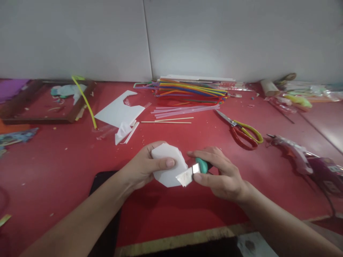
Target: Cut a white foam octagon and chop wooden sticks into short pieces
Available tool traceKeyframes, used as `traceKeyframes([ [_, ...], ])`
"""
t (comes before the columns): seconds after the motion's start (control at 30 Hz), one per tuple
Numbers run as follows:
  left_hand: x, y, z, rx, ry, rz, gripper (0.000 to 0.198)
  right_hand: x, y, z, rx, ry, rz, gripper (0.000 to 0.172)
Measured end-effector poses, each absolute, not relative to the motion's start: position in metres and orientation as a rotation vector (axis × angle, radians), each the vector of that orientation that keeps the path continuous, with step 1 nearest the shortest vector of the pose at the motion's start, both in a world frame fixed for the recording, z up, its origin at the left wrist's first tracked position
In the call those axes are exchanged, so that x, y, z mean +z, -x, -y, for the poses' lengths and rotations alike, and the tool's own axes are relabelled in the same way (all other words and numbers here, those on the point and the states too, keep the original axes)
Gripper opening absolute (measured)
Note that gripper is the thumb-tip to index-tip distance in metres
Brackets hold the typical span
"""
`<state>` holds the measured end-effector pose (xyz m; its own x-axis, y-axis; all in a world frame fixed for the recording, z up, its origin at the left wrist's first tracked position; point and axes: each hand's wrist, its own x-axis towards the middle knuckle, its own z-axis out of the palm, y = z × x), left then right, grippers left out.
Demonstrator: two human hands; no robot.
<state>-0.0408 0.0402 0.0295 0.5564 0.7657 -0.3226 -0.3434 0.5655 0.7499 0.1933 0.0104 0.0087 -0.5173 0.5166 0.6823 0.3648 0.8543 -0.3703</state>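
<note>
My left hand (150, 164) grips a white foam piece (167, 175) cut to a many-sided shape, thumb across its face and fingers behind. In my right hand (222, 171) is a utility knife (201, 165) with a green handle, held between thumb and fingers. Its wide blade (185, 177) points left and lies at the right edge of the foam piece; I cannot tell how far it cuts in. Both hands are above the red table (166, 214), near its front edge.
Scissors (237, 129) and a glue gun (294, 151) lie to the right. Pipe cleaners (193, 91), pink sticks (184, 110) and thin wooden sticks (168, 122) are behind my hands. A cut white sheet (115, 110) and a brown tray (40, 120) lie left. A dark flat object (107, 176) is under my left forearm.
</note>
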Motion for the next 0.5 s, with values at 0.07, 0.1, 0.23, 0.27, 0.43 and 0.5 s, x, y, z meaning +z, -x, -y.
traceKeyframes([
  [0.07, 0.0303, 0.0415, -0.0397, 0.714, -0.680, -0.700, 0.025, 0.0097, -0.1936, -0.0091, 0.273, 0.693, 2.181, 0.039],
  [0.1, 0.0307, 0.0417, -0.0397, 0.710, -0.680, -0.700, 0.025, 0.0099, -0.1937, -0.0086, 0.301, 0.714, 2.185, 0.039],
  [0.23, 0.0318, 0.0412, -0.0409, 0.687, -0.687, -0.706, 0.025, 0.0087, -0.1942, -0.0083, 0.297, 0.691, 2.201, 0.040],
  [0.27, 0.0320, 0.0409, -0.0414, 0.681, -0.687, -0.709, 0.026, 0.0082, -0.1944, -0.0085, 0.286, 0.682, 2.204, 0.041],
  [0.43, 0.0339, 0.0405, -0.0417, 0.667, -0.690, -0.703, 0.027, 0.0072, -0.1952, -0.0096, 0.238, 0.625, 2.210, 0.042],
  [0.5, 0.0352, 0.0404, -0.0412, 0.668, -0.691, -0.713, 0.027, 0.0074, -0.1950, -0.0098, 0.234, 0.629, 2.210, 0.041],
])
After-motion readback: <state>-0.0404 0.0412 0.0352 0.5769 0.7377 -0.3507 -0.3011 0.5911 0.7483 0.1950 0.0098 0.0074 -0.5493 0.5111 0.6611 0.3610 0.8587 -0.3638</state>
